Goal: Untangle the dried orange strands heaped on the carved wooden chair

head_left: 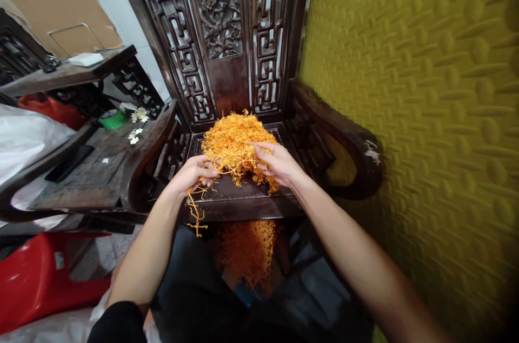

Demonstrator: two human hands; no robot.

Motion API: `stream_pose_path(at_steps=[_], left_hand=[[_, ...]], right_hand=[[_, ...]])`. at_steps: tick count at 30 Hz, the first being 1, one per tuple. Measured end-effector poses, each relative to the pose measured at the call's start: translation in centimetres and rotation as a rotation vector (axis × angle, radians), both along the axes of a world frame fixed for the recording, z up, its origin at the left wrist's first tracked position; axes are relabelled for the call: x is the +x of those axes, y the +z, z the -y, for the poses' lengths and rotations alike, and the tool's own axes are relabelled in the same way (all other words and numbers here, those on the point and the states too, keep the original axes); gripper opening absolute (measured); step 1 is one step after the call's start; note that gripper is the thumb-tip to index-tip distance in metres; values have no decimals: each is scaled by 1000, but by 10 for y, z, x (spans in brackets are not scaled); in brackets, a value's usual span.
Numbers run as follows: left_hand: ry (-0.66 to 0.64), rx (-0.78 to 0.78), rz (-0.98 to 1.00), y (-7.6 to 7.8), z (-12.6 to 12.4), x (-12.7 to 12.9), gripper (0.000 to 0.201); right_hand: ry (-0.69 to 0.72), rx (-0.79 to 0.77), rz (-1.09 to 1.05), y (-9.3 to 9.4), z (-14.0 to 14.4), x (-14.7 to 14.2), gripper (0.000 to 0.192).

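A heap of thin orange strands (235,140) lies on the seat of a dark carved wooden chair (227,40). My left hand (194,172) pinches a few strands at the heap's near left edge; a small bunch dangles from it over the seat's front edge. My right hand (275,162) rests on the heap's near right side with fingers curled into the strands. A second pile of orange strands (247,251) sits lower down, below the seat front, between my arms.
A yellow embossed wall (425,116) stands close on the right. Left of the chair is a dark wooden side table (93,164) with small white flowers (135,134) and a green object (111,118). A red plastic stool (36,272) lies at lower left.
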State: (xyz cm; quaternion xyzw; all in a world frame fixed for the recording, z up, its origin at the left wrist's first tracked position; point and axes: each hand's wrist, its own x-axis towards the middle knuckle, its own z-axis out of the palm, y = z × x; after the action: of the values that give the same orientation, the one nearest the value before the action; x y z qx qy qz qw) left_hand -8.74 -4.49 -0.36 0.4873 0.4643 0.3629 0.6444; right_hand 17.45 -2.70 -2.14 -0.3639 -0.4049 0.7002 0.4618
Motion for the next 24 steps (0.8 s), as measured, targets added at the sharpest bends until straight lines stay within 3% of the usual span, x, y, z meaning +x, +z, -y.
stream_pose_path(at_steps=[4,10,14,16,18,21,24], left_hand=[[-2,-1,-4,-3,-1,0,35],[-28,-11,-55,0,2,2,31],[-96,-44,-144,13,7,5,19],[-107,-54,-181,19,8,-2,19],[-78,-55,-194,21,7,-13,20],[21,-47,-183,16,4,-28,23],[40,-42,-249,8,0,-25,23]], right_hand=[[-22,54,43,-2,0,-2,61],[-130,189,149,-6,-6,0,33],[-342,504,473,-3,-15,9,9],[-427,630,585,-2,-23,20,6],[-563,609,603,-2,-31,37,9],[-728,455,519,-3,-37,57,10],[-570,454,441,2,-26,54,16]])
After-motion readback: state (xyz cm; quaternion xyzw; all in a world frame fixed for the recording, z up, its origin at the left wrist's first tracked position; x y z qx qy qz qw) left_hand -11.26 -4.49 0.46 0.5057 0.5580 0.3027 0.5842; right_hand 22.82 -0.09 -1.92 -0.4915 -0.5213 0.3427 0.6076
